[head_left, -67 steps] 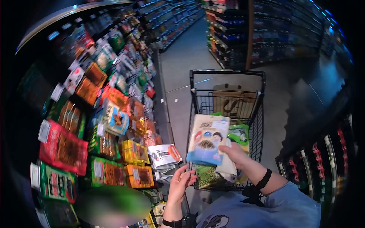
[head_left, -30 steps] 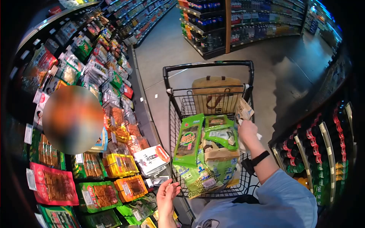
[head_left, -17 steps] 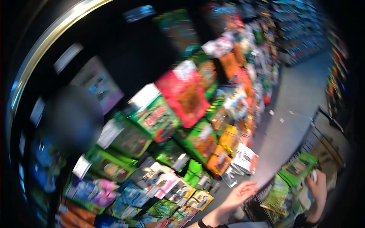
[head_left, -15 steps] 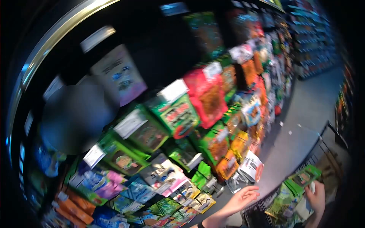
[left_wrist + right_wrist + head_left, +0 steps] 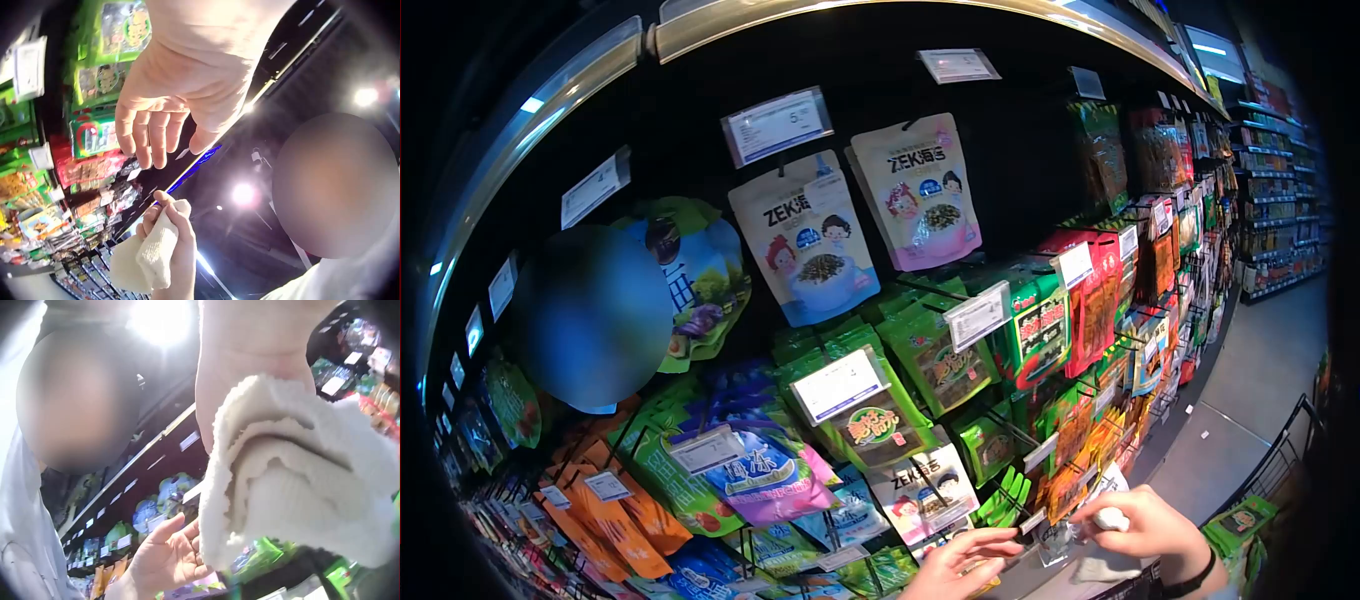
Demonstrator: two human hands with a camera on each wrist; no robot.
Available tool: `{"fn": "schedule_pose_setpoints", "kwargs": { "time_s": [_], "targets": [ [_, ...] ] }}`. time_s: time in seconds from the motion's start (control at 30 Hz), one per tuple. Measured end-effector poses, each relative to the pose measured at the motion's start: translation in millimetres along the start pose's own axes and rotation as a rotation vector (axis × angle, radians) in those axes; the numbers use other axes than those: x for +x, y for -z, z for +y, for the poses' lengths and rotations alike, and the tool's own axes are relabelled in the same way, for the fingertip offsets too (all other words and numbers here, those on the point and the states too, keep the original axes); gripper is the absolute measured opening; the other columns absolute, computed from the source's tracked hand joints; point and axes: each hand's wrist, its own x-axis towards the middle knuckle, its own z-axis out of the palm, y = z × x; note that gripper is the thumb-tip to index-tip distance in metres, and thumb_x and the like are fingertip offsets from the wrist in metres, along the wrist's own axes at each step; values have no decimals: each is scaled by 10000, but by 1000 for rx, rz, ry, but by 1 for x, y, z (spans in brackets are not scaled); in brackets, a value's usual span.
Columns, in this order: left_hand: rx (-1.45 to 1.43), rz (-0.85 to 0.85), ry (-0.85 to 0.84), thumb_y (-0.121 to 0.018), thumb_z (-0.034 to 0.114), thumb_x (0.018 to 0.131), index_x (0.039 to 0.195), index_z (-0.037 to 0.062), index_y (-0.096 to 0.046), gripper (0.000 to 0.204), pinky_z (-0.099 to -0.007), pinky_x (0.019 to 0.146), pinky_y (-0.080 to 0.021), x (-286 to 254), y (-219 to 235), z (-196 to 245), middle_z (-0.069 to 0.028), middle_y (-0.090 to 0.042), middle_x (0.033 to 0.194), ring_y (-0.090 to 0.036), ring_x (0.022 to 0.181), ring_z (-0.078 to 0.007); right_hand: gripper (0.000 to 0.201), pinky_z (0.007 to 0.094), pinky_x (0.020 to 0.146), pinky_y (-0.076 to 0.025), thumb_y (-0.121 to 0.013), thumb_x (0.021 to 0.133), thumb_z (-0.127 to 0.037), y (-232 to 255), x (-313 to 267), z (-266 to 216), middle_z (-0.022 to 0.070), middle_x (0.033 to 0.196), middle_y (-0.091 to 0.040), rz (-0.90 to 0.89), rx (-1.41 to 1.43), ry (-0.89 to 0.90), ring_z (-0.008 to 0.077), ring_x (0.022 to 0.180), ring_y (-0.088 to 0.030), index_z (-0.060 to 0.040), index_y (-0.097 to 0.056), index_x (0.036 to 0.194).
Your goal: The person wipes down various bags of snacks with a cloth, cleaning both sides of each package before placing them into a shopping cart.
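Note:
My right hand (image 5: 1145,525) grips a bunched white knit cloth (image 5: 300,500), whose layered, ribbed edges face the right wrist view. A white end of it pokes out above the fingers in the head view, and the rest droops below. To its left, at the bottom of the head view, my left hand (image 5: 965,568) holds nothing, its fingers loosely bent. Both hands are in front of the hanging snack packs. Nearest the left hand is a pale ZEK pouch (image 5: 922,490). Higher up hang a blue-bottomed ZEK pouch (image 5: 810,245) and a pink-bottomed one (image 5: 922,200).
Price tags (image 5: 838,383) stick out on hooks along the shelf. Green seaweed packs (image 5: 935,350) and purple jelly bags (image 5: 770,480) hang in rows. At the right, a black wire cart (image 5: 1285,440) holds green packs (image 5: 1240,525). The aisle floor (image 5: 1250,370) runs behind it.
The view has swung left from the cart to the shelf. The pale blue pouch has left my right hand, which now holds only the white cloth and has come close to the left hand.

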Motion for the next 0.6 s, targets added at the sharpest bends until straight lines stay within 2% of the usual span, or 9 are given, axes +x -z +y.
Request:
{"fn": "schedule_pose_setpoints", "kwargs": {
  "time_s": [0.03,0.1,0.23,0.37,0.4,0.43,0.5,0.57,0.6],
  "targets": [
    [181,44,-48,-570,42,854,1220,-1,-482,379,-283,815,-481,-11,5,15,-117,-617,1048,-601,928,-164,269,266,716,-505,-611,754,-63,-6,14,-5,63,836,-677,-41,30,64,148,780,-658,-31,-630,1021],
    [133,78,-183,-584,27,846,1189,2,-505,353,-300,833,-477,-26,22,21,-115,-621,1041,-600,948,-179,348,286,744,-500,-600,756,-69,-12,40,-17,84,910,-671,-93,112,215,164,825,-654,-44,-595,1102],
    [234,109,-304,-599,8,829,1195,-2,-507,377,-311,852,-465,-41,46,54,-108,-617,1068,-583,1000,-189,375,277,797,-486,-542,730,-33,0,87,-64,86,908,-670,-66,193,398,154,876,-636,-18,-584,1103],
    [253,190,-361,-601,34,834,1210,-2,-504,390,-307,880,-447,-50,50,104,-111,-617,1072,-578,1017,-197,422,284,825,-458,-544,747,-140,27,129,-112,88,1006,-616,-138,341,385,118,927,-566,-17,-536,1150],
    [353,209,-411,-593,65,848,1209,-4,-505,378,-322,890,-444,-52,49,120,-118,-611,1080,-579,1018,-201,433,281,819,-455,-545,749,-161,33,140,-124,86,1015,-602,-124,342,426,114,924,-552,-17,-525,1157],
    [332,231,-420,-586,72,853,1239,-10,-467,412,-309,897,-434,-52,50,132,-104,-596,1100,-575,1000,-184,446,277,812,-451,-545,752,-183,38,151,-133,84,1024,-588,-112,347,466,109,921,-538,-16,-514,1165],
    [440,266,-442,-553,286,898,1301,-5,-382,526,-330,953,-410,-50,53,158,-128,-548,1198,-539,1094,-199,468,293,821,-448,-555,748,-218,50,179,-149,85,1026,-571,-57,256,595,119,931,-532,-3,-503,1161],
    [464,322,-453,-500,218,930,1292,14,-405,427,-329,953,-395,-41,53,189,-105,-547,1189,-513,1102,-158,468,316,828,-449,-541,759,-247,61,212,-158,117,1011,-570,-31,169,663,153,924,-538,6,-501,1150],
    [513,418,-468,-539,348,889,1305,-10,-377,572,-331,938,-420,-32,50,202,-155,-524,1232,-523,1126,-232,471,322,827,-448,-527,770,-258,65,235,-157,138,1001,-569,34,64,662,177,918,-543,11,-494,1156]
  ]
}}
